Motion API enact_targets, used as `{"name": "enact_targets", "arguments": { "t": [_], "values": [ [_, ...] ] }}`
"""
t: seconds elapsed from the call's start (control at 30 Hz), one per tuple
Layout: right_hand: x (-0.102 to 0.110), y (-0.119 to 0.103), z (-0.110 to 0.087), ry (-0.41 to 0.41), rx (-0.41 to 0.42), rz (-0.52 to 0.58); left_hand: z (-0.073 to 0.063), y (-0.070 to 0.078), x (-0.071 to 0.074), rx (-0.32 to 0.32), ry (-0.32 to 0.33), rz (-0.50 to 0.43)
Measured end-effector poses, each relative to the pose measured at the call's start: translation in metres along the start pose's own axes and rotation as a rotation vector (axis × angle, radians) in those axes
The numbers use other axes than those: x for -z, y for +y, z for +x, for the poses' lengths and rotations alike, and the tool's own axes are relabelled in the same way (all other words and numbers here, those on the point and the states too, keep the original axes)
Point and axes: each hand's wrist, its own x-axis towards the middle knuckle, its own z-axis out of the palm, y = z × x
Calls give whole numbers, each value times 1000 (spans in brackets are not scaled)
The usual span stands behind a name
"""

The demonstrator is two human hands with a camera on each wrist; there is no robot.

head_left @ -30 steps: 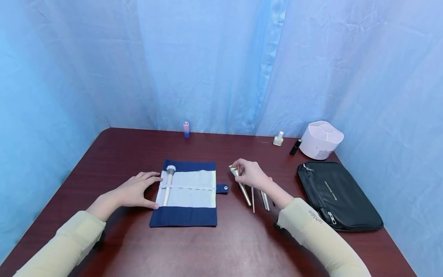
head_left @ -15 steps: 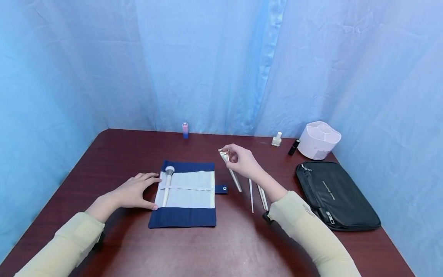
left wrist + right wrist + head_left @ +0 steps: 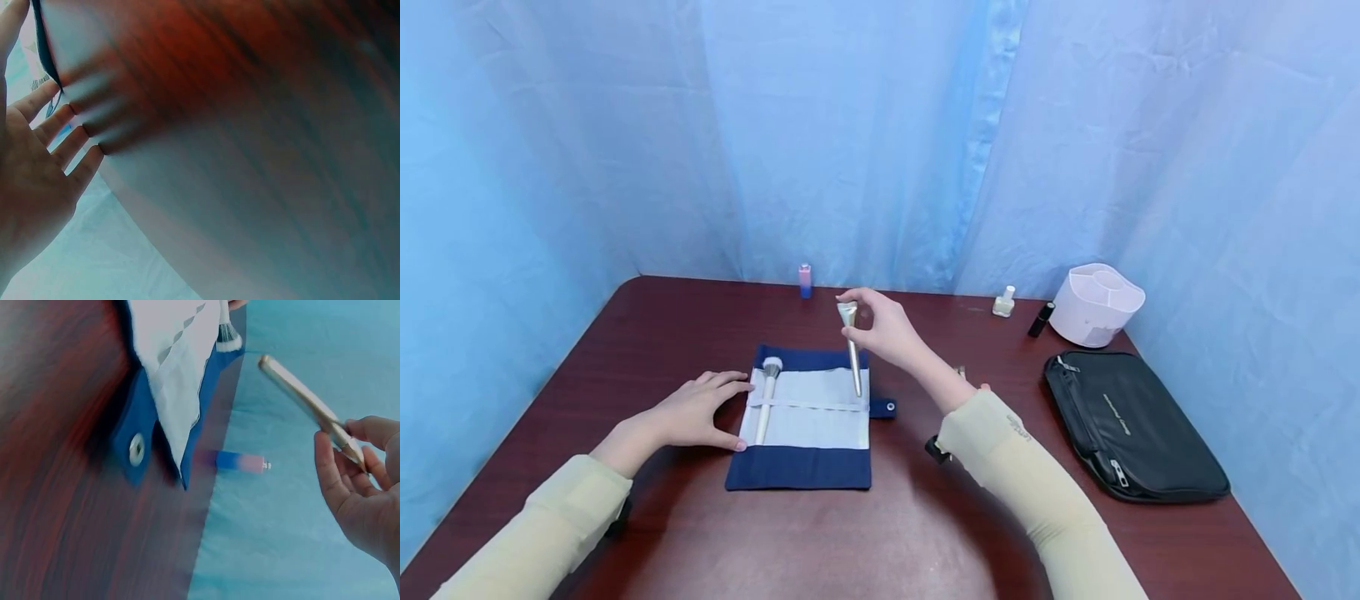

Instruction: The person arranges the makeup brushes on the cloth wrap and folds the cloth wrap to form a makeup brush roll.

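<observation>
A navy brush roll (image 3: 797, 469) with a pale lining lies unfolded on the table. Under its elastic band, near the left side, sits a white-handled makeup brush (image 3: 766, 400). My left hand (image 3: 700, 414) rests at the roll's left edge, fingers spread and thumb touching the border. Between the thumb and fingers of my right hand (image 3: 880, 329) is a gold makeup brush (image 3: 854, 358), held by its wide upper end. Its handle points down over the roll's right part, apart from the cloth. In the right wrist view that gold handle (image 3: 300, 394) slants toward the upper left.
A black zip case (image 3: 1138, 425) lies at the right, with a white divided holder (image 3: 1093, 304) behind it. Further back stand a nail polish bottle (image 3: 1003, 302), a black tube (image 3: 1041, 319) and a pink-blue tube (image 3: 805, 281). My right forearm hides most of the loose brushes.
My right hand has lifted the gold makeup brush off the table and carried it left, over the brush roll. My left hand has stayed at the roll's left edge.
</observation>
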Motion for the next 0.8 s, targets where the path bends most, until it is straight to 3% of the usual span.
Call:
{"name": "enact_targets", "arguments": {
  "t": [0.3,0.8],
  "values": [
    [-37,3,28,-43,-84,248,1,4,2,7,-24,-17],
    [-84,15,37,-23,-177,403,3,7,2,25,-43,-11]
  ]
}}
